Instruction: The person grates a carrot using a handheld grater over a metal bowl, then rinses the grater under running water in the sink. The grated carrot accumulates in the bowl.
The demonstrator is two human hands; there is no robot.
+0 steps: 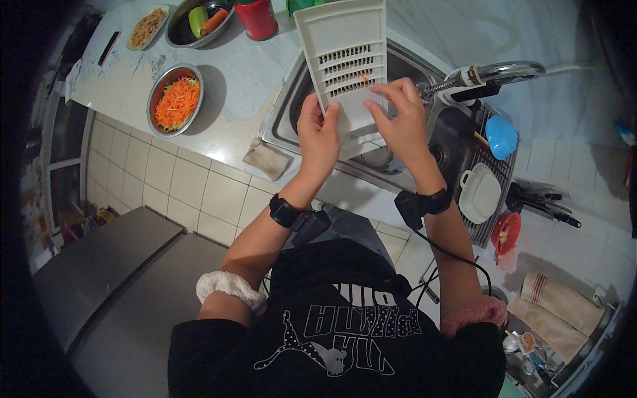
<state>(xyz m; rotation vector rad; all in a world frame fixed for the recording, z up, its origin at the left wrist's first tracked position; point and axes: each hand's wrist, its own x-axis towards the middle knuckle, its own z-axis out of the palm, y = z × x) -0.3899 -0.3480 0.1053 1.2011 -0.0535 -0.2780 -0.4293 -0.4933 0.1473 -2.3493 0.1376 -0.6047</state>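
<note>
A white plastic grater (348, 64) with rows of toothed slots is held tilted over the sink. My left hand (319, 132) grips its lower left edge, thumb on the near face. At its right side, my right hand (402, 119) has thumb and forefinger apart, near an orange carrot shred (365, 78) caught at the slots. Whether a fingertip touches the grater cannot be told. Left of the sink, a metal bowl (150, 107) holds shredded carrot (175, 103) over paler green shreds.
The steel sink (278, 119) has a faucet (507, 72) at its right. A folded cloth (266, 158) lies on the counter edge. Farther back stand a basin (175, 36) with a carrot (215, 23) and a green vegetable (198, 21), a plate of shreds (148, 27) and a red container (256, 20).
</note>
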